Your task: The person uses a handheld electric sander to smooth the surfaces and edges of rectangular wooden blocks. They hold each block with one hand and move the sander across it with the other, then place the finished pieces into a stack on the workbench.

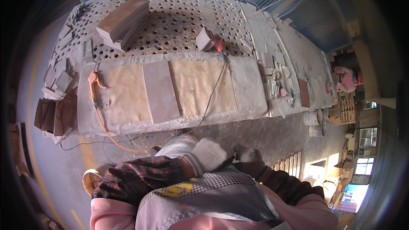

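My left hand (211,156) and my right hand (247,155), both in pale gloves, are close together in front of the checked apron (204,182). Their fingers are bent, and whether they hold something is hidden. Beyond them, a flat grey-brown panel (161,91) lies across a tan sheet (201,86) on the cloth-covered front of the work table. An orange air blow gun (93,81) with a hose rests to the left of the sheet. At the sheet's far right edge, a red-and-black power sander (217,44) stands beside a pale block (204,39), its cable running towards me.
Stacked panels (123,20) lie on the perforated table top (172,12). Loose pieces (62,80) and dark abrasive-like sheets (56,116) crowd the left end. More gloves (274,83) lie to the right. A bucket (92,179) stands on the floor; a person (348,79) is far right.
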`<action>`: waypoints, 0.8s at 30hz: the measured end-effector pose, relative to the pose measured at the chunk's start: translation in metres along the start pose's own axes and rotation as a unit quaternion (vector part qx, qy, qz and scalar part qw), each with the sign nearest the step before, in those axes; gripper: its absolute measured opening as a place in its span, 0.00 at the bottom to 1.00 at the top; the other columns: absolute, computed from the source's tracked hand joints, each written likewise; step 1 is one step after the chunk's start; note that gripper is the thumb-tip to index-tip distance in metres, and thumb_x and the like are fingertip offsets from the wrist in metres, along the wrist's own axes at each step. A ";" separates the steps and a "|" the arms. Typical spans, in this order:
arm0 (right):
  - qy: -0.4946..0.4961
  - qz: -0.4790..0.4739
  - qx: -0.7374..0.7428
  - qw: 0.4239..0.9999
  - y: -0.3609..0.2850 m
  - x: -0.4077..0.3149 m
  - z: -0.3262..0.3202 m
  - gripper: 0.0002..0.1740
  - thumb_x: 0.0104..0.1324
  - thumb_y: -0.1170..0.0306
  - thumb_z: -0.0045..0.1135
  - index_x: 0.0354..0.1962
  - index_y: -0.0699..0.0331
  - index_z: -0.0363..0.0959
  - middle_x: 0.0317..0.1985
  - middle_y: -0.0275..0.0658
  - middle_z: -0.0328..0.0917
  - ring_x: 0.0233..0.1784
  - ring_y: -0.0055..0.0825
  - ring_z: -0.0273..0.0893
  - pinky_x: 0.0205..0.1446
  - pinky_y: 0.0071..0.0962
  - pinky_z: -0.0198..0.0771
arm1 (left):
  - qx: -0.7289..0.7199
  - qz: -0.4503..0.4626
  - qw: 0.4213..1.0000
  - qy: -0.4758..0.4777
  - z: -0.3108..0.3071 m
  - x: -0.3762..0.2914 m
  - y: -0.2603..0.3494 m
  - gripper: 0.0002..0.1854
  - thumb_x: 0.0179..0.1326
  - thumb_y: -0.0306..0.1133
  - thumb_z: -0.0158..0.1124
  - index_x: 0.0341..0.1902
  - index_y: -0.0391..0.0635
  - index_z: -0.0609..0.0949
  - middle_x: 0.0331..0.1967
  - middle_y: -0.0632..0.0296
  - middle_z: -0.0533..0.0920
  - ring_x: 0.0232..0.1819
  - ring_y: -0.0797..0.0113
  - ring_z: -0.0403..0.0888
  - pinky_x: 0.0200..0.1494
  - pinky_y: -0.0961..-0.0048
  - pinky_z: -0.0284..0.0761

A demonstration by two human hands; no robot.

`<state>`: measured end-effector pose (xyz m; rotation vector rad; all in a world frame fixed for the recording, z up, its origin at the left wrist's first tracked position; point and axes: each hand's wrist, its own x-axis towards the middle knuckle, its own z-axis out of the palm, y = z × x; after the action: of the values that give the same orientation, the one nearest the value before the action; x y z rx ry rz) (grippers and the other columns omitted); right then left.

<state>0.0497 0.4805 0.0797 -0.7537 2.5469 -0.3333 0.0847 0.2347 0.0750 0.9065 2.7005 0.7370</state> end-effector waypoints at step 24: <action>0.093 -0.086 0.073 0.989 0.013 0.012 0.037 0.17 0.68 0.56 0.66 0.45 0.58 0.83 0.37 0.43 0.87 0.36 0.45 0.88 0.39 0.46 0.80 | -0.100 0.031 0.986 0.132 0.022 0.006 -0.016 0.12 0.68 0.35 0.63 0.53 0.53 0.87 0.42 0.55 0.92 0.42 0.55 0.93 0.45 0.60 0.87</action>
<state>0.0532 0.4810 0.0392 -0.9257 2.5973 -0.6679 0.0792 0.2356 0.0480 0.9028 2.7599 1.1965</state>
